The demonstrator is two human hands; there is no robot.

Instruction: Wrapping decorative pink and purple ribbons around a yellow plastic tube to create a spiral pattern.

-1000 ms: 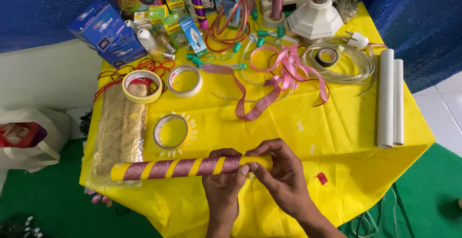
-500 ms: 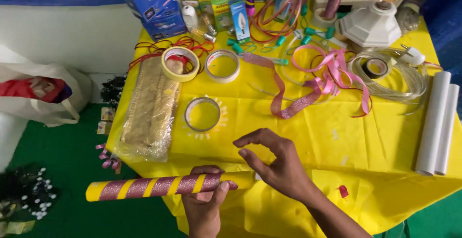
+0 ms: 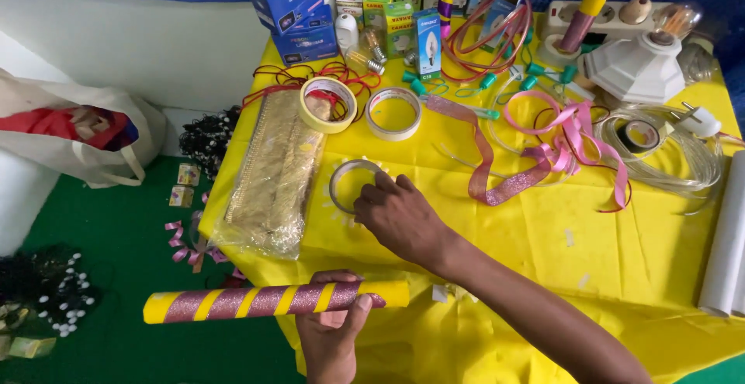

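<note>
Head view: left hand (image 3: pixel 330 337) grips striped tube (image 3: pixel 272 302) one-handed; right hand (image 3: pixel 400 213) pinches tape roll (image 3: pixel 353 185) beside gold trim (image 3: pixel 272 171). Tube overhangs table (image 3: pixel 621 252), may tip, slip.

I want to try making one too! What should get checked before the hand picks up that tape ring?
1. Right hand on the tape ring: ok, fingers touch its near rim.
2. Ring actually gripped: cannot tell, fingertips hide the contact.
3. Striped tube held steady: ok, left hand is wrapped around it near its right end, tube level.
4. Ring free of other things: ok, gold trim packet lies beside it, apart.
5. Pink ribbon out of the way: ok, it lies to the right of the ring.
</note>
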